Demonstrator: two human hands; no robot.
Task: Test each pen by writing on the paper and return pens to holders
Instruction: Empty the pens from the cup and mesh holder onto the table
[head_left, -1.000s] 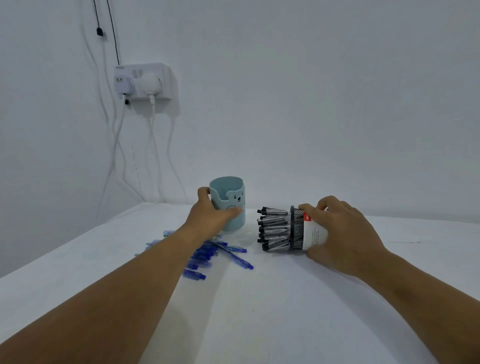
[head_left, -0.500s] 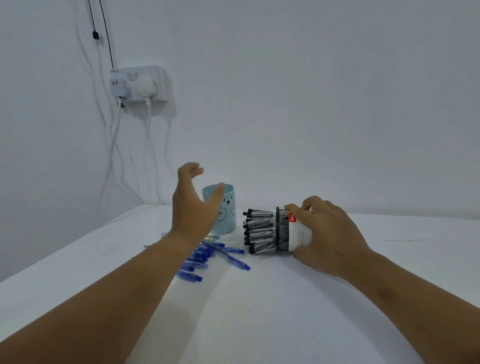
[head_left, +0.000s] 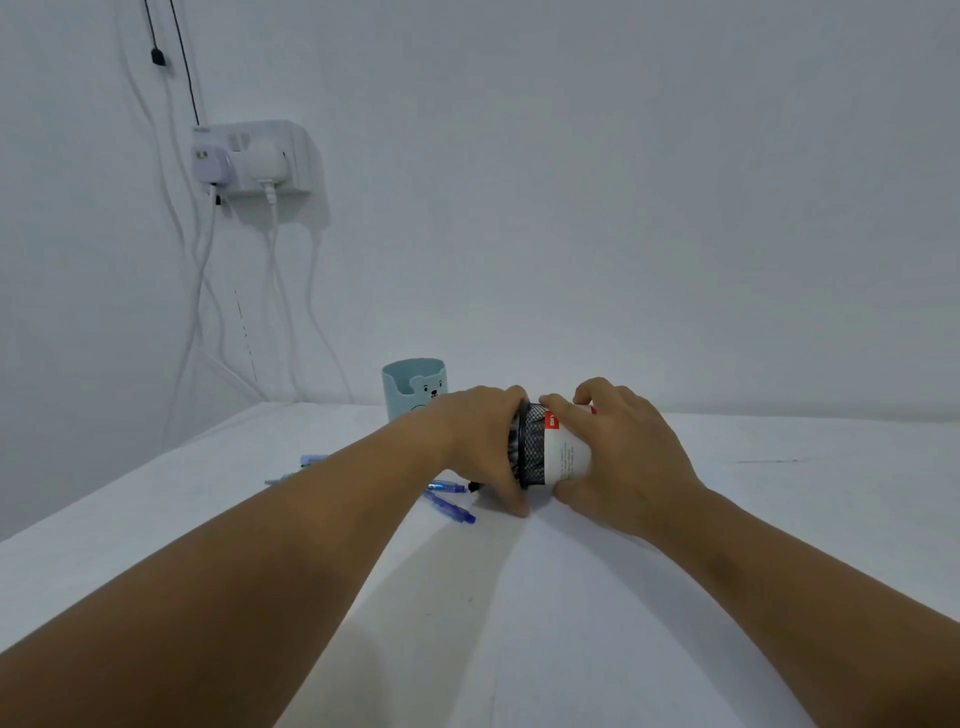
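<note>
Right hand (head_left: 618, 457) is curled round the tipped mesh holder (head_left: 535, 452); left hand (head_left: 483, 441) cups its mouth, grip unclear. Rigid, light; best held around the wall.

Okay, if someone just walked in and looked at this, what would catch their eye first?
Probably the two hands meeting at mid-table on a black mesh pen holder with a white label lying on its side: the left hand cups its open mouth, the right hand grips its base. Next, the pale blue bear-face cup standing upright behind them, and the blue pens scattered on the white table by the left forearm.
</note>
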